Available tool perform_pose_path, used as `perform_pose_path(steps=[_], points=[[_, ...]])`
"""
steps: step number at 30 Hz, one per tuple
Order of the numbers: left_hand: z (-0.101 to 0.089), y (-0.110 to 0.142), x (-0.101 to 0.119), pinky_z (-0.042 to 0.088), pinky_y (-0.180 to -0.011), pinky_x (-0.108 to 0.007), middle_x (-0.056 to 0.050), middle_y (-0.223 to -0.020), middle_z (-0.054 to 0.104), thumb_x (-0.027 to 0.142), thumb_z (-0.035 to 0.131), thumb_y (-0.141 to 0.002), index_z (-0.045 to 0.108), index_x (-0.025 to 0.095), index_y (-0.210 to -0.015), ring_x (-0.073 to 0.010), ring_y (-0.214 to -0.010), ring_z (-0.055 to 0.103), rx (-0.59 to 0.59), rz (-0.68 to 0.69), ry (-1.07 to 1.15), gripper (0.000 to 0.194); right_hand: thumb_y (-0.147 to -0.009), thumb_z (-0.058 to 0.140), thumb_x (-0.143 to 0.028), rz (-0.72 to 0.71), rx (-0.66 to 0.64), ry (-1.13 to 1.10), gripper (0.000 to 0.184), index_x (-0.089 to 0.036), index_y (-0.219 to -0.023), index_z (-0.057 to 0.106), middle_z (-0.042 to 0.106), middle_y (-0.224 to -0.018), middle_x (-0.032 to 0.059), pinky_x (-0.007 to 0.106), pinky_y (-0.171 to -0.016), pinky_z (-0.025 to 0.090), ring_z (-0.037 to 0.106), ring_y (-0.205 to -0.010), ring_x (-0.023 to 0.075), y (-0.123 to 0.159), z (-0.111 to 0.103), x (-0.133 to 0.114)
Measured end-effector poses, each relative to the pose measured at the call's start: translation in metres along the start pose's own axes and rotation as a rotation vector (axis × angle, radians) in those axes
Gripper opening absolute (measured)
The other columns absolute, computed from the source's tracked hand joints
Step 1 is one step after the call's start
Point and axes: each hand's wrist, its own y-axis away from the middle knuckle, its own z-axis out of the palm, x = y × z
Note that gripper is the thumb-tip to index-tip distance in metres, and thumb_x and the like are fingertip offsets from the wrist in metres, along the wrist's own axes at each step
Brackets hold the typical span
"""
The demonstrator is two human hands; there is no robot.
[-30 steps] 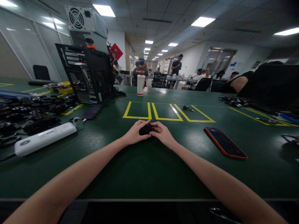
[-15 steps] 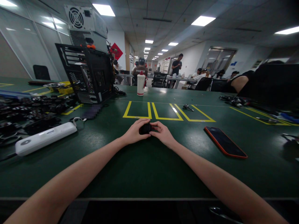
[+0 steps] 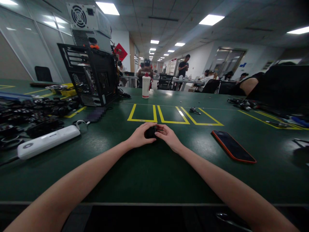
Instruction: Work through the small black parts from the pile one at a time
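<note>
A small black rounded object (image 3: 150, 132) is between my hands, low over the green table (image 3: 149, 174); its exact kind does not show. My left hand (image 3: 139, 135) curves around its left side, thumb below and fingers above. From the right, the thumb and fingertips of my right hand (image 3: 168, 137) close on its right end. My fingers cover much of the object. Just beyond my hands lie rectangles of yellow tape (image 3: 142, 120), and a small dark metallic part (image 3: 195, 111) rests in the rightmost one.
Left of my arms lies a white power strip (image 3: 49, 141), near a pile of black parts (image 3: 36, 112). Behind stands an open computer case (image 3: 96, 77). A phone with an orange edge (image 3: 233, 146) lies on the right. A white cup (image 3: 145, 87) stands farther back. Another person's arm (image 3: 248, 86) rests at right.
My right thumb and fingers have shifted slightly over the black object's right end. My left hand keeps its hold. The view has tilted very slightly.
</note>
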Motion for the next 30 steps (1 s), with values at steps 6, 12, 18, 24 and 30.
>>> perform_pose_path(steps=[6, 12, 18, 24, 30], points=[[0.001, 0.0006, 0.0005, 0.035, -0.096, -0.039, -0.006, -0.119, 0.048, 0.019, 0.061, -0.067, 0.039, 0.023, -0.121, -0.0209, -0.111, 0.044, 0.019, 0.004, -0.002, 0.058, -0.065, 0.064, -0.021, -0.022, -0.065, 0.022, 0.034, -0.021, -0.096, 0.052, 0.056, -0.101, 0.0024, 0.036, -0.089, 0.042, 0.055, -0.097, 0.0167, 0.0029, -0.0024, 0.0007], [0.0001, 0.0008, 0.0035, 0.035, -0.096, -0.04, -0.006, -0.119, 0.047, 0.02, 0.062, -0.066, 0.039, 0.023, -0.121, -0.0212, -0.111, 0.044, 0.017, -0.002, -0.005, 0.059, -0.069, 0.061, -0.027, -0.003, -0.023, 0.02, 0.024, -0.02, -0.09, 0.053, 0.057, -0.095, 0.0017, 0.036, -0.088, 0.043, 0.057, -0.09, 0.0151, 0.0034, 0.0005, -0.0043], [-0.0003, 0.0021, 0.0052, 0.034, -0.097, -0.041, -0.006, -0.12, 0.046, 0.02, 0.062, -0.067, 0.037, 0.025, -0.122, -0.0216, -0.112, 0.043, 0.008, -0.001, -0.017, 0.06, -0.068, 0.062, -0.024, 0.033, 0.022, 0.033, 0.03, -0.019, -0.095, 0.051, 0.057, -0.099, 0.0041, 0.037, -0.09, 0.042, 0.055, -0.096, 0.0167, 0.0023, 0.0048, -0.0076], [0.002, 0.0021, 0.0017, 0.034, -0.097, -0.04, -0.006, -0.12, 0.047, 0.024, 0.064, -0.068, 0.038, 0.024, -0.121, -0.021, -0.112, 0.043, 0.013, 0.007, -0.045, 0.059, -0.065, 0.064, -0.019, -0.039, -0.045, 0.033, 0.029, -0.021, -0.09, 0.05, 0.054, -0.094, 0.0006, 0.035, -0.086, 0.044, 0.055, -0.092, 0.0154, 0.0042, 0.0022, -0.0021], [0.0023, 0.0014, -0.0012, 0.034, -0.096, -0.04, -0.006, -0.12, 0.047, 0.026, 0.064, -0.068, 0.038, 0.023, -0.12, -0.0208, -0.112, 0.043, 0.01, 0.017, -0.059, 0.058, -0.07, 0.059, -0.027, -0.003, -0.01, 0.029, 0.016, -0.02, -0.084, 0.052, 0.055, -0.088, -0.0002, 0.034, -0.084, 0.044, 0.055, -0.087, 0.0135, 0.0046, 0.0033, -0.0069]])
